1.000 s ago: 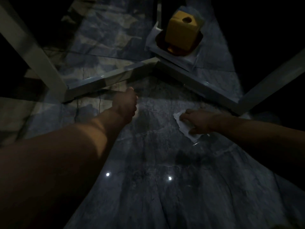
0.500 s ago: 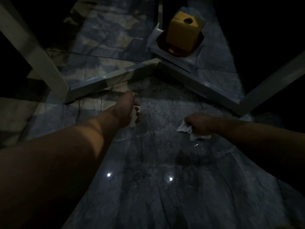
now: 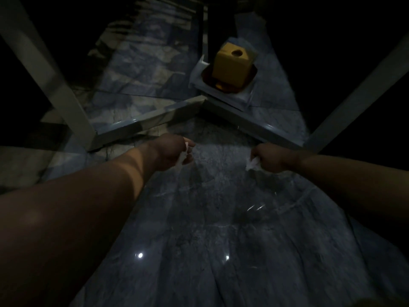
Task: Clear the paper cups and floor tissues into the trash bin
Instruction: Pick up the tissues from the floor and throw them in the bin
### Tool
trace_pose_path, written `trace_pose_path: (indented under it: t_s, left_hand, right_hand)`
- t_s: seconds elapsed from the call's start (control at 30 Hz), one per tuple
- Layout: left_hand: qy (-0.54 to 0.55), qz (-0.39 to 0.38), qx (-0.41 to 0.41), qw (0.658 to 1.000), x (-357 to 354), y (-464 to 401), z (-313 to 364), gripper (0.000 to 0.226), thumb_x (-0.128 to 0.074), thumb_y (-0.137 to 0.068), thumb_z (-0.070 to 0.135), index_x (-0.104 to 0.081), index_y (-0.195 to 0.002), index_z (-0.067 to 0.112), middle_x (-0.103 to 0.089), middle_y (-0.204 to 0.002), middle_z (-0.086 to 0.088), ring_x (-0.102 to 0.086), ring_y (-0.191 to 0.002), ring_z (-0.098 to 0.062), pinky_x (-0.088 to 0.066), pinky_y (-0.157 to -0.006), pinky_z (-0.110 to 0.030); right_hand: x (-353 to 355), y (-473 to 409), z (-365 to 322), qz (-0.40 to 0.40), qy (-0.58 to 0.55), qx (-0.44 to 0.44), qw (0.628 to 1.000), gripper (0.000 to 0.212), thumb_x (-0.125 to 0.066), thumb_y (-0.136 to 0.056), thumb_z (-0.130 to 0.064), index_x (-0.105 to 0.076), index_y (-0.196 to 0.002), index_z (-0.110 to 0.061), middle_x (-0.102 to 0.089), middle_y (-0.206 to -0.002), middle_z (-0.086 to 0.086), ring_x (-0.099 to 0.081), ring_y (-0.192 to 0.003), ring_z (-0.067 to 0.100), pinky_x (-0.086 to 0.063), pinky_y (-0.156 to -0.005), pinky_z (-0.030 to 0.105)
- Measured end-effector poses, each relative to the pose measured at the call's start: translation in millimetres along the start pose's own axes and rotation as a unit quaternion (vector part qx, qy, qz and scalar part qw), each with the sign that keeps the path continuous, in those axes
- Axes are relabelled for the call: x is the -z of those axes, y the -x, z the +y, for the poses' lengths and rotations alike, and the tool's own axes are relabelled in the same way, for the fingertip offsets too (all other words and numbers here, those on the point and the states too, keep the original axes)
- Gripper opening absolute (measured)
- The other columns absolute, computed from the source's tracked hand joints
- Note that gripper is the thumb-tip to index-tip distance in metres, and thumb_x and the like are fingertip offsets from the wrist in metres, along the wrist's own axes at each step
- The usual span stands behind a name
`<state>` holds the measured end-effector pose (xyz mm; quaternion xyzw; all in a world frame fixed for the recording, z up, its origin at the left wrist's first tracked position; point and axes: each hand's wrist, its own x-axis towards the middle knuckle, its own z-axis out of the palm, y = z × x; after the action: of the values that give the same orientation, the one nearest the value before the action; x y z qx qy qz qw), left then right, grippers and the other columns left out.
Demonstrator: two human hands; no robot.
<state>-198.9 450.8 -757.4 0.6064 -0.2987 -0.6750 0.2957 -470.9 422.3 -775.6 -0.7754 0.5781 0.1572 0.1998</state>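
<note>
The scene is very dark. My left hand (image 3: 171, 151) is closed around a small white tissue (image 3: 183, 159) that pokes out below the fingers, just above the glossy blue-grey marble floor (image 3: 203, 218). My right hand (image 3: 269, 159) grips a crumpled white tissue (image 3: 253, 166), bunched at its knuckles and lifted slightly off the floor. Both arms reach forward from the lower corners. No paper cup or trash bin shows in this view.
A yellow tissue box (image 3: 232, 65) with a round top hole sits on a low base ahead. Pale frame bars (image 3: 152, 122) cross the floor in front of my hands, with an upright leg (image 3: 55, 85) on the left and a slanted bar (image 3: 354, 100) on the right.
My right hand went from pressing a flat tissue on the floor to bunching it up and lifting it. My left hand picked up a small tissue and drew back slightly.
</note>
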Motion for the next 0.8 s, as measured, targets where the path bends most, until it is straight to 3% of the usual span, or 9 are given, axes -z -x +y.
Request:
trace_pose_path:
  t_s: [0.07, 0.23, 0.37, 0.5, 0.6, 0.67, 0.7, 0.77, 0.8]
  left_hand:
    - [0.002, 0.002, -0.025, 1.0, -0.3, 0.5, 1.0, 0.028, -0.033, -0.101, -0.01, -0.057, -0.09, 0.001, -0.05, -0.087, -0.012, -0.051, -0.074, -0.017, -0.054, -0.043, -0.015]
    - [0.017, 0.004, -0.095, 0.995, -0.4, -2.8, -2.0, 0.016, -0.039, -0.102, -0.007, -0.054, -0.107, -0.003, -0.05, -0.08, -0.013, -0.054, -0.07, -0.019, -0.046, -0.035, -0.012]
    - [0.06, -0.005, -0.111, 0.992, -12.7, 1.3, -8.3, 0.035, -0.038, -0.102, -0.008, -0.049, -0.07, 0.0, -0.045, -0.07, -0.011, -0.058, -0.054, -0.009, -0.059, -0.06, -0.019]
    - [0.121, 0.011, -0.019, 0.992, -31.1, 49.4, -36.1, 0.024, -0.047, -0.1, -0.003, -0.056, -0.078, 0.002, -0.053, -0.076, -0.013, -0.055, -0.065, -0.021, -0.058, -0.053, -0.029]
    - [0.069, 0.002, 0.079, 0.995, -36.4, 117.4, -42.7, 0.015, -0.054, -0.1, 0.01, -0.059, -0.086, 0.012, -0.063, -0.083, -0.008, -0.067, -0.054, -0.012, -0.055, -0.042, -0.02]
    - [0.05, -0.005, 0.107, 0.993, -40.7, 164.5, -38.7, 0.014, -0.055, -0.099, 0.014, -0.06, -0.087, 0.016, -0.065, -0.088, -0.007, -0.064, -0.045, -0.005, -0.052, -0.043, -0.015]
    - [0.042, -0.008, 0.119, 0.992, -44.2, 187.9, -34.5, 0.014, -0.054, -0.1, 0.015, -0.061, -0.087, 0.018, -0.065, -0.09, -0.007, -0.062, -0.045, -0.003, -0.051, -0.045, -0.013]
    - [0.017, -0.023, 0.144, 0.989, -53.3, 232.3, -21.8, 0.015, -0.051, -0.101, 0.016, -0.062, -0.091, 0.02, -0.063, -0.093, -0.005, -0.059, -0.049, -0.002, -0.051, -0.049, -0.012]
    - [0.001, -0.041, 0.159, 0.986, -65.5, 255.4, -12.7, 0.015, -0.05, -0.102, 0.016, -0.063, -0.095, 0.019, -0.063, -0.093, -0.004, -0.059, -0.05, -0.001, -0.051, -0.05, -0.011]
  right_hand:
    - [1.5, 2.6, 1.5, 0.008, -0.002, -0.003, 1.0, 0.027, -0.063, -0.082, -0.017, -0.064, -0.108, -0.011, -0.064, -0.119, 0.009, -0.06, -0.107, 0.026, -0.048, -0.088, 0.031]
    - [5.3, 5.5, 1.6, 0.031, -0.033, 0.028, 0.999, 0.018, -0.067, -0.076, -0.014, -0.066, -0.094, -0.013, -0.067, -0.105, 0.004, -0.063, -0.1, 0.023, -0.051, -0.086, 0.032]
    - [-4.0, 10.7, -3.7, 0.072, -0.089, -0.015, 0.993, 0.025, -0.064, -0.08, -0.009, -0.063, -0.104, -0.004, -0.067, -0.11, 0.016, -0.063, -0.102, 0.03, -0.047, -0.079, 0.029]
    - [-26.2, 37.5, -20.9, 0.085, -0.178, -0.046, 0.979, 0.02, -0.057, -0.09, -0.021, -0.064, -0.101, -0.005, -0.066, -0.112, 0.02, -0.062, -0.102, 0.033, -0.039, -0.075, 0.025]
    - [-24.5, 91.9, -44.6, 0.064, -0.28, -0.099, 0.953, 0.02, -0.052, -0.093, -0.016, -0.063, -0.101, -0.001, -0.065, -0.099, 0.017, -0.064, -0.094, 0.032, -0.039, -0.067, 0.019]
    - [-22.0, 138.3, -60.0, 0.054, -0.341, -0.101, 0.933, 0.021, -0.052, -0.093, -0.012, -0.062, -0.102, 0.004, -0.062, -0.093, 0.009, -0.064, -0.078, 0.022, -0.041, -0.053, 0.01]
    - [-16.9, 165.1, -66.1, 0.055, -0.376, -0.112, 0.918, 0.022, -0.052, -0.093, -0.016, -0.062, -0.1, 0.003, -0.064, -0.091, 0.008, -0.064, -0.068, 0.017, -0.046, -0.048, 0.012]
    - [-3.2, 217.2, -78.2, 0.067, -0.423, -0.145, 0.892, 0.024, -0.055, -0.092, -0.022, -0.061, -0.097, 0.0, -0.069, -0.085, 0.01, -0.065, -0.064, 0.017, -0.053, -0.053, 0.021]
    - [12.0, 254.0, -81.0, 0.081, -0.436, -0.165, 0.881, 0.023, -0.055, -0.092, -0.019, -0.061, -0.097, 0.003, -0.067, -0.079, 0.006, -0.063, -0.064, 0.013, -0.051, -0.057, 0.016]
